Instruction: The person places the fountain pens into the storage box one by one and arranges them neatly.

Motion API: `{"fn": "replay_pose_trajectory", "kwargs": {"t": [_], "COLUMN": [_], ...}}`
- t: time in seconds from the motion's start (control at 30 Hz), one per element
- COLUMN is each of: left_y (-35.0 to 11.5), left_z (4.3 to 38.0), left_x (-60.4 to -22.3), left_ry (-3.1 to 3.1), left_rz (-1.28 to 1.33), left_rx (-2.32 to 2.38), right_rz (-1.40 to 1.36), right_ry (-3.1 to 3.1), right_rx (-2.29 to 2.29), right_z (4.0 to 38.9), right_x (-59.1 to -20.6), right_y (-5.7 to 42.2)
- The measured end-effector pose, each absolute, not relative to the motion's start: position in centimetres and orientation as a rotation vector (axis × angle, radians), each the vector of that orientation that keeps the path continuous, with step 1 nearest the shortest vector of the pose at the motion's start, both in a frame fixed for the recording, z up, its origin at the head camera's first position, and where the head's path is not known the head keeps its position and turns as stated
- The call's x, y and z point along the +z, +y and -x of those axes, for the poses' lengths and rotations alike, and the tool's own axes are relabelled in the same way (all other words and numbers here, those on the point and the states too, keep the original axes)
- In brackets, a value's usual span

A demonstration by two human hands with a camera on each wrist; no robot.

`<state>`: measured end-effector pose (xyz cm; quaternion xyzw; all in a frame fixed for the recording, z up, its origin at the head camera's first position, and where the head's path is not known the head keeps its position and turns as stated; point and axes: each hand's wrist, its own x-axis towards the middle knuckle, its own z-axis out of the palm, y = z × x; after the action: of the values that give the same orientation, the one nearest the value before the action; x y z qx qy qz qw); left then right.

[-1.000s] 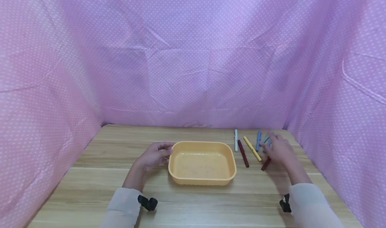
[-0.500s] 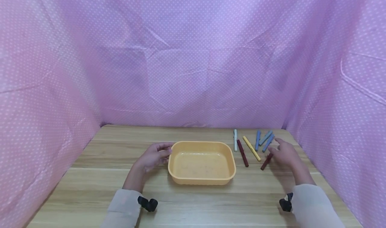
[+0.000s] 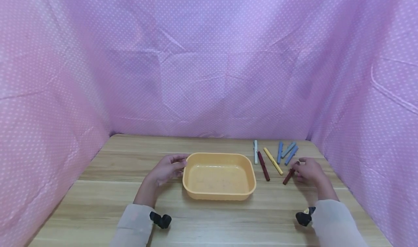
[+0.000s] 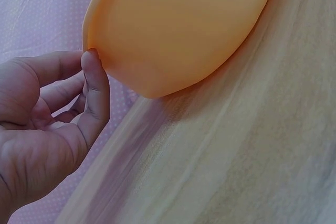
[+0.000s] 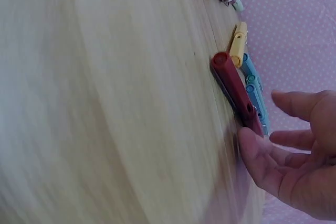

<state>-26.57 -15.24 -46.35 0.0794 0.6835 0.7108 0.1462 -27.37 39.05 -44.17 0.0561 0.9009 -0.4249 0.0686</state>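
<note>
A yellow-orange plastic tub [image 3: 219, 196] stands on the table with nothing in it. My left hand [image 3: 166, 171] pinches its left rim; the left wrist view shows the thumb [image 4: 96, 85] and index finger meeting at that edge. On the right lies a dark red capped pen [image 5: 233, 85], its far end beside my right hand [image 3: 308, 170]. The right thumb [image 5: 257, 153] overlaps that pen's end in the right wrist view, while the index finger stands apart from it.
Farther back lie a yellow pen [image 3: 273, 161], another dark red pen [image 3: 263, 166], a pale pen [image 3: 255, 152] and several blue pens [image 3: 279, 152]. A pink dotted cloth [image 3: 209, 76] surrounds the wooden table [image 3: 209, 225] at the back and sides.
My right hand has drawn back toward me from over the blue pens to the nearer dark red pen. The left hand and the tub have stayed in place.
</note>
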Motion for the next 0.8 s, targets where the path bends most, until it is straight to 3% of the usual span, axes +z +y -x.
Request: {"fn": "replay_pose_trajectory", "kwargs": {"t": [0.8], "left_y": [-15.2], "left_z": [26.4], "left_x": [-46.7], "left_ry": [1.959], "left_rz": [-0.265], "left_rx": [2.05], "right_rz": [-0.432], "right_ry": [2.566], "right_rx": [-1.539], "right_z": [27.1], "right_x": [-44.9], "right_y": [37.4]}}
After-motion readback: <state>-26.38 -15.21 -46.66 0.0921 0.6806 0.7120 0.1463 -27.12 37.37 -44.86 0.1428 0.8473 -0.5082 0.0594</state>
